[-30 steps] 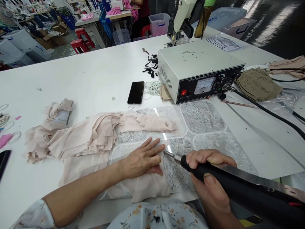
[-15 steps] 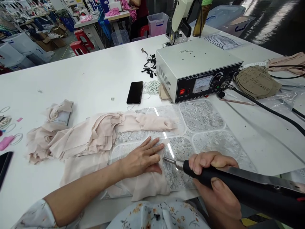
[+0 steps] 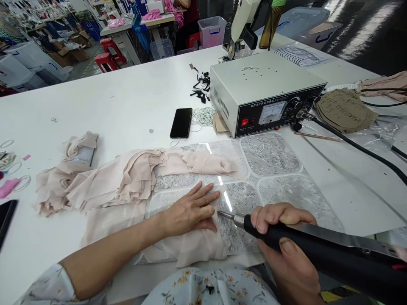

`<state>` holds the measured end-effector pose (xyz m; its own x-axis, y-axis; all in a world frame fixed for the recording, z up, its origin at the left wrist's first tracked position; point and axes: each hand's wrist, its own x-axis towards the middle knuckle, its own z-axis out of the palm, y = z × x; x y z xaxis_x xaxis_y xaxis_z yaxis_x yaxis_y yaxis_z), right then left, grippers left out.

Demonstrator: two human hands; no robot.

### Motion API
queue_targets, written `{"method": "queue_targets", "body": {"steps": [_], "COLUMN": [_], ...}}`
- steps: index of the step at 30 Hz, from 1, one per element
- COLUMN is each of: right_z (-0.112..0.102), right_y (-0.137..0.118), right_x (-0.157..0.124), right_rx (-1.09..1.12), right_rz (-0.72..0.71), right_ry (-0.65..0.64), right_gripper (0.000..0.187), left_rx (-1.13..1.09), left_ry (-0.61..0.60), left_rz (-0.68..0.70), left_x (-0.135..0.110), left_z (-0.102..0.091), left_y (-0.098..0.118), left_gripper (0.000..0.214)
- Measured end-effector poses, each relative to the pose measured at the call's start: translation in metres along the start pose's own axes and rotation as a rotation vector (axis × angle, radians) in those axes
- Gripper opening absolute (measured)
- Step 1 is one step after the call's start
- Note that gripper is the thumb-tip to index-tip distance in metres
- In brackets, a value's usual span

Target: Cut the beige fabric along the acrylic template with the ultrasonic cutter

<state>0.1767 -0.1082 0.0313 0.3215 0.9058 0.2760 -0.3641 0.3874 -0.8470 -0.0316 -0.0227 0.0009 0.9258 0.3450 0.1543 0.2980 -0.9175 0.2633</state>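
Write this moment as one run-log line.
left hand: flat on beige fabric | right hand: grips black tool | tool tip: at fabric edge

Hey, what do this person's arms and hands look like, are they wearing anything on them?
Both hands are bare, no gloves. The left hand has no watch or bracelet, and its forearm is uncovered up to a short sleeve of pale fabric with small flowers. The right hand has a bare wrist; its sleeve is out of view.
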Motion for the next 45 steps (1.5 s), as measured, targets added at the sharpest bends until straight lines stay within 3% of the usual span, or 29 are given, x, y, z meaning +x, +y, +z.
{"method": "queue_targets", "body": {"steps": [14, 23, 45], "right_z": [0.0001, -0.0001, -0.0054], "right_y": [0.0003, -0.0015, 0.0008], "right_x": [-0.0003, -0.0023, 0.0003], "right_rx": [-0.02, -0.028, -0.064], "right_rz": [0.004, 0.017, -0.008], "right_ry": [-0.047, -0.066, -0.137], "right_gripper": [0.006, 0.007, 0.009], "left_rx": [-0.041, -0.09, -0.046], "left_ry": [0.053, 0.029, 0.009], "left_rz": [-0.008, -0.049, 0.005], "left_x": [-0.0003, 0.0013, -0.0005], "left_z": [0.0001, -0.0029, -0.0038], "left_y": [0.0001, 0.0002, -0.003], "left_gripper": [0.034, 0.028, 0.026]}}
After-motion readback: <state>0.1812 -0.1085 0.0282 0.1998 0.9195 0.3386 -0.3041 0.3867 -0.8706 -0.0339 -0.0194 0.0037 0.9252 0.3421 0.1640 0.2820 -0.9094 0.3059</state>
